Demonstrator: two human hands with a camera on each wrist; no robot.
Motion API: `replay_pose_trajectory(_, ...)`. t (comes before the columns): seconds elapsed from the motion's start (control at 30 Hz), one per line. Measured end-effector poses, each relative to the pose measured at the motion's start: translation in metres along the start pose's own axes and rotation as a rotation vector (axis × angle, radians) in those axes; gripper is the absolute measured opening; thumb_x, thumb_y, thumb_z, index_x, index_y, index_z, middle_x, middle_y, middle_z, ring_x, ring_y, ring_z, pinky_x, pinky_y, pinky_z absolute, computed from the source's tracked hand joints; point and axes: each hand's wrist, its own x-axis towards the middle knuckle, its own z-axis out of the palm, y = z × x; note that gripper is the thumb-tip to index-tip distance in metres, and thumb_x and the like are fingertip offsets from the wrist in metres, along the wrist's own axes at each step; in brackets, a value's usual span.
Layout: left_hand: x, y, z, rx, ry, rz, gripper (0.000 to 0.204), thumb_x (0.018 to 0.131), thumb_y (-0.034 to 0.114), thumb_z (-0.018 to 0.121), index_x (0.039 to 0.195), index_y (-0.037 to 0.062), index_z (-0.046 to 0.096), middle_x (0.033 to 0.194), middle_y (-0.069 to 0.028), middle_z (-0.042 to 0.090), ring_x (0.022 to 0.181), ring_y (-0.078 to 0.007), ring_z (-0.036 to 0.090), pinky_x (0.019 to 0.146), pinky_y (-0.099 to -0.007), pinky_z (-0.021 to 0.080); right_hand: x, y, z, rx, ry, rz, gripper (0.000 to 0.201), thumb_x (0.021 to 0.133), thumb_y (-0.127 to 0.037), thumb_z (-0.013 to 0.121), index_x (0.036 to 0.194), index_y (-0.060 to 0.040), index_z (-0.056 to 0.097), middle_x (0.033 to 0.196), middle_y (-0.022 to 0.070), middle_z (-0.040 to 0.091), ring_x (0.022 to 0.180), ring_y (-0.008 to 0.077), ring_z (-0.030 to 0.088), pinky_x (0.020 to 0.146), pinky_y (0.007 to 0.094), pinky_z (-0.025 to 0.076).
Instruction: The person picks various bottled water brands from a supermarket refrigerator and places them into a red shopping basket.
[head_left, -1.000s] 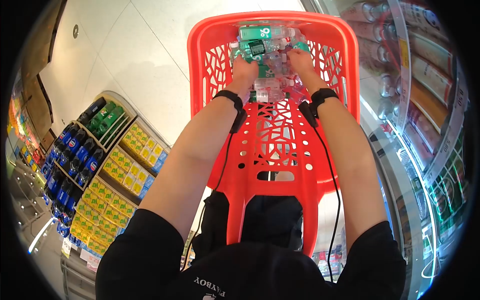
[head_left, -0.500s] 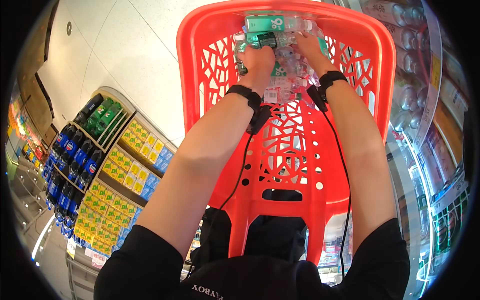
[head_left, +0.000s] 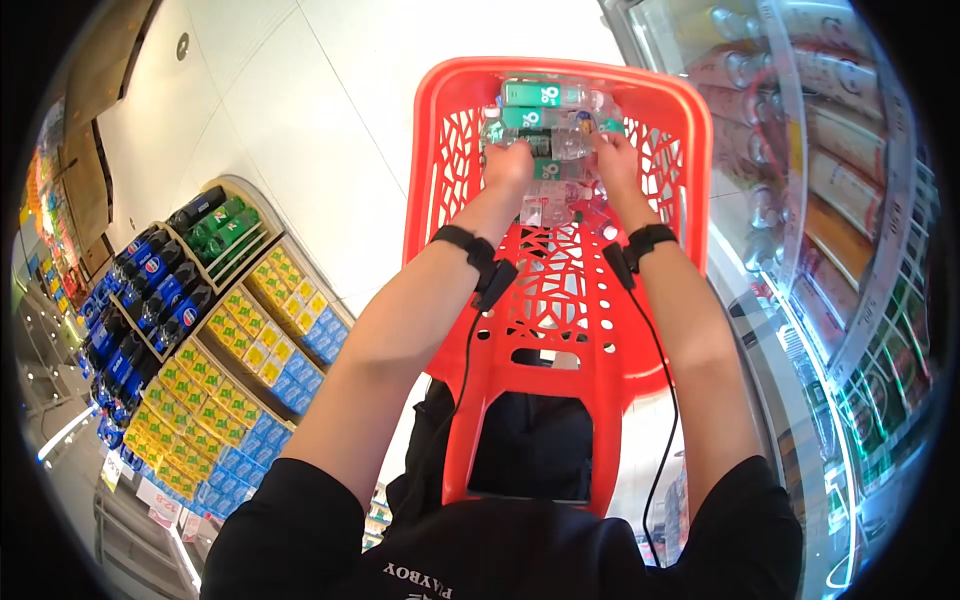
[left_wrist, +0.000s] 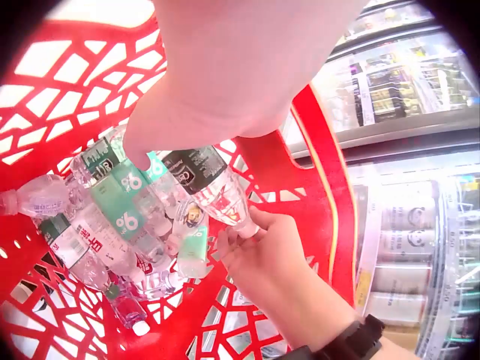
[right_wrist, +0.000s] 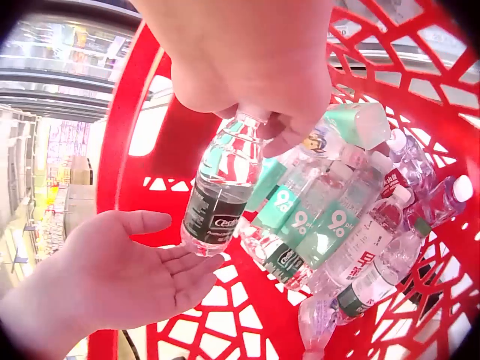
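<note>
A clear bottle with a dark green label (right_wrist: 216, 214) is above other bottles in the red cart (head_left: 430, 130). My right hand (left_wrist: 266, 251) pinches it at the cap end. My left hand (right_wrist: 127, 274) is at its base, fingers extended under and against the bottom, thumb apart. In the head view, the bottle (head_left: 570, 145) spans crosswise between my left hand (head_left: 510, 168) and my right hand (head_left: 616, 165). Beneath lie several bottles, some with pale green labels (right_wrist: 337, 225) and one with a white and red label (right_wrist: 364, 251). My left palm hides part of the bottle in the left wrist view.
The cart's lattice floor (head_left: 550, 280) and handle (head_left: 470, 440) extend toward my body. On the left a display holds dark bottles (head_left: 160, 280) and yellow cartons (head_left: 190, 400). Glass-fronted shelves with drinks (head_left: 840, 170) line the right. Pale floor tiles (head_left: 310, 120) lie beyond.
The dark-labelled bottle is now raised between both hands; earlier it lay among the others. My left hand has moved from the pile's left side to its base, my right to its cap.
</note>
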Motion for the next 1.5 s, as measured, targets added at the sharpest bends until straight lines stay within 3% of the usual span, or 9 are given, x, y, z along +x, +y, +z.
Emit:
replay_pose_trajectory(0.27, -0.134, 0.057, -0.081, -0.418, -0.478, -0.039, 0.045, 0.098, 0.029, 0.056, 0.128, -0.0041, 0.052, 0.1, -0.0203, 0.067, 0.084, -0.0289, 0.068, 0.07, -0.0428, 0.055, -0.123, -0.063, -0.042, -0.108, -0.246, -0.033, 0.031, 0.099, -0.03, 0.065, 0.113, -0.0032, 0.059, 0.071, 0.0075, 0.062, 0.06, 0.016, 0.061, 0.055, 0.034, 0.047)
replay_pose_trajectory(0.47, -0.19, 0.045, -0.112, -0.037, -0.365, 0.247, 0.044, 0.1, 0.041, 0.058, 0.108, -0.0026, 0.062, 0.074, -0.0095, 0.062, 0.062, -0.0167, 0.059, 0.054, -0.0328, 0.046, -0.218, -0.093, -0.08, -0.268, -0.227, -0.346, 0.035, 0.097, -0.031, 0.07, 0.108, -0.0007, 0.056, 0.086, 0.0171, 0.068, 0.078, 0.0259, 0.068, 0.073, 0.0414, 0.052)
replay_pose_trajectory(0.57, -0.192, 0.026, -0.125, -0.005, -0.605, 0.258, 0.046, 0.1, 0.045, 0.059, 0.101, -0.0002, 0.067, 0.075, -0.0072, 0.063, 0.064, -0.0136, 0.057, 0.057, -0.0308, 0.045, -0.272, -0.11, -0.106, -0.248, -0.187, -0.424, 0.027, 0.097, -0.022, 0.071, 0.107, -0.0027, 0.053, 0.081, 0.008, 0.064, 0.07, 0.015, 0.061, 0.063, 0.0321, 0.048)
replay_pose_trajectory(0.67, -0.253, 0.033, -0.127, 0.101, -0.501, 0.391, 0.049, 0.101, 0.044, 0.059, 0.109, -0.0023, 0.07, 0.089, -0.0119, 0.068, 0.078, -0.016, 0.063, 0.07, -0.0296, 0.049, -0.318, -0.116, -0.138, -0.169, -0.187, -0.51, 0.021, 0.097, -0.009, 0.07, 0.107, -0.0038, 0.052, 0.083, 0.0013, 0.063, 0.067, 0.0063, 0.059, 0.055, 0.0235, 0.044)
replay_pose_trajectory(0.73, -0.313, 0.044, -0.129, 0.141, -0.518, 0.456, 0.043, 0.106, 0.042, 0.048, 0.102, 0.0023, 0.065, 0.075, -0.0046, 0.064, 0.052, -0.0137, 0.05, 0.049, -0.031, 0.042, -0.357, -0.123, -0.159, 0.003, -0.234, -0.554, 0.021, 0.097, -0.005, 0.069, 0.109, -0.0033, 0.053, 0.089, 0.002, 0.065, 0.072, 0.0058, 0.061, 0.056, 0.023, 0.045)
replay_pose_trajectory(0.83, -0.394, 0.051, -0.136, -0.049, -0.607, 0.334, 0.047, 0.105, 0.041, 0.051, 0.123, 0.0011, 0.066, 0.101, -0.0089, 0.072, 0.088, -0.0164, 0.071, 0.074, -0.028, 0.052, -0.431, -0.151, -0.193, 0.09, -0.214, -0.564, 0.025, 0.095, -0.002, 0.069, 0.116, -0.0008, 0.055, 0.097, 0.0034, 0.067, 0.08, 0.0063, 0.063, 0.065, 0.0229, 0.049)
replay_pose_trajectory(0.93, -0.431, 0.044, -0.13, -0.019, -0.708, 0.342, 0.046, 0.105, 0.038, 0.051, 0.128, 0.0003, 0.064, 0.103, -0.0114, 0.072, 0.097, -0.0199, 0.073, 0.082, -0.0316, 0.056, -0.496, -0.164, -0.225, 0.197, -0.172, -0.601, 0.029, 0.095, -0.003, 0.07, 0.122, 0.002, 0.058, 0.1, 0.003, 0.067, 0.085, 0.0071, 0.063, 0.073, 0.0231, 0.052)
replay_pose_trajectory(1.17, -0.58, 0.036, -0.138, 0.091, -0.957, 0.419, 0.043, 0.107, 0.037, 0.05, 0.105, -0.0022, 0.067, 0.088, -0.0112, 0.071, 0.077, -0.0212, 0.073, 0.075, -0.031, 0.058, -0.605, -0.195, -0.3, 0.157, 0.159, -1.024, 0.031, 0.098, -0.01, 0.068, 0.126, -0.0015, 0.059, 0.121, 0.0092, 0.065, 0.104, 0.016, 0.062, 0.097, 0.0328, 0.049)
replay_pose_trajectory(1.5, -0.721, 0.0, -0.154, 0.534, -1.484, 0.526, 0.044, 0.109, 0.036, 0.044, 0.113, -0.0021, 0.065, 0.108, -0.0128, 0.075, 0.101, -0.0165, 0.07, 0.094, -0.0299, 0.049, -0.728, -0.197, -0.379, 0.585, 0.183, -0.829, 0.036, 0.107, -0.036, 0.052, 0.118, -0.0019, 0.054, 0.101, 0.0157, 0.068, 0.09, 0.0251, 0.072, 0.078, 0.0377, 0.061)
